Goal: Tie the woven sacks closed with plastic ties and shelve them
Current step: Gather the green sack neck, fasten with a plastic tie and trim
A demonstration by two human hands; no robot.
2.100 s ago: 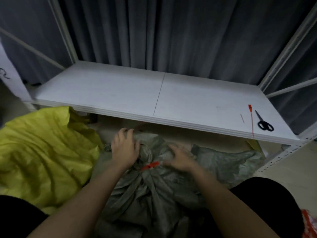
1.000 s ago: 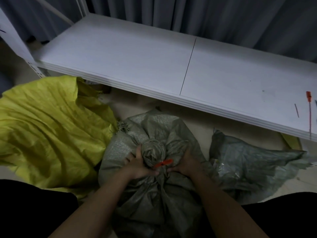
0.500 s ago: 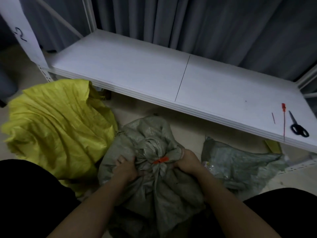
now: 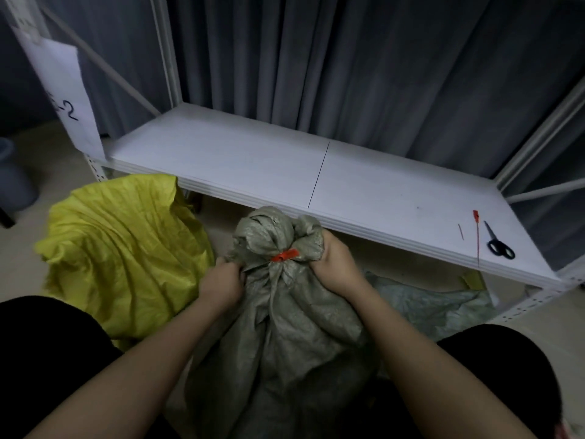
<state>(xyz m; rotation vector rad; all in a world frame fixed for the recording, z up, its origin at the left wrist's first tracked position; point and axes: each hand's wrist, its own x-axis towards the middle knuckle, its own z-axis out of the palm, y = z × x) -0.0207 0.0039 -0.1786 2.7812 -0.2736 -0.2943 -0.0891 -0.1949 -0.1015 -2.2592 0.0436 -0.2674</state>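
A grey-green woven sack [image 4: 294, 318] stands in front of me, its gathered neck cinched by a red plastic tie [image 4: 285, 255]. My left hand [image 4: 221, 283] grips a fold of the sack just left of the neck. My right hand [image 4: 335, 264] clutches the fabric right of the tie. The bunched top of the sack reaches the front edge of the white shelf [image 4: 253, 160]. A spare red tie [image 4: 477, 236] lies on the shelf at the right.
A yellow woven sack [image 4: 120, 248] slumps on the floor to the left. Another grey-green sack [image 4: 437, 305] lies flat under the shelf's right end. Black scissors [image 4: 498, 245] and a cut tie end [image 4: 460, 231] rest near the spare tie. Curtains hang behind the rack.
Both hands moved from the knot to grips on the fabric at either side of the neck, and the sack has risen toward the shelf edge. The view tilted up.
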